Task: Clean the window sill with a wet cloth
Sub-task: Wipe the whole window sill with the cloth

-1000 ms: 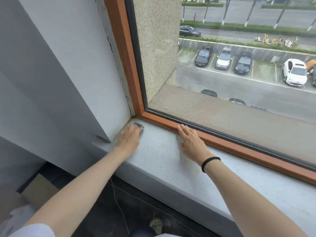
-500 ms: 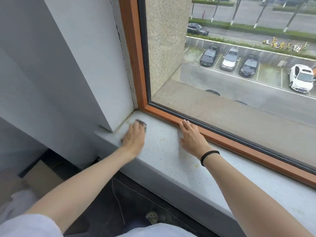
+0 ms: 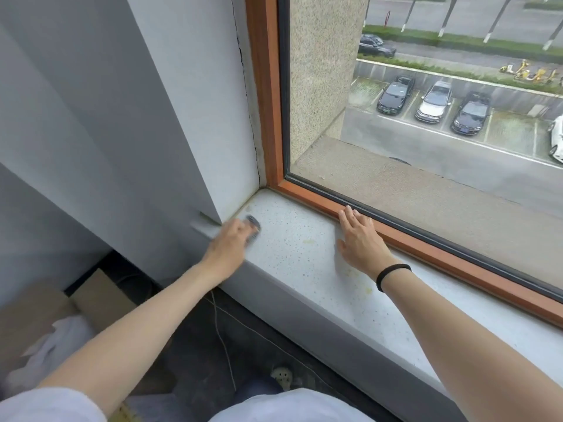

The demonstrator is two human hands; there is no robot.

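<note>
I am wiping the sill (image 3: 298, 239) corner: my left hand (image 3: 231, 240) holds the cloth (image 3: 254, 227), my right hand (image 3: 361, 242) lies flat. Next I should wipe along toward it.

Most of the cloth (image 3: 254, 228) lies hidden under the left hand (image 3: 228, 246), with only a dark grey corner showing past the fingers. The hand itself is blurred, so its hold on the fabric cannot be read. The right hand (image 3: 361, 243) hides its palm against the window sill (image 3: 298, 260), which runs out of the picture at the right edge. Both forearms are cut off at the bottom. Below, a cardboard box (image 3: 100, 295) sits partly behind the left arm, a white bundle (image 3: 61, 339) is blurred beyond telling, and a pale object (image 3: 281, 374) is too small to identify. Outside, a white car (image 3: 558, 141) is clipped by the right edge.
</note>
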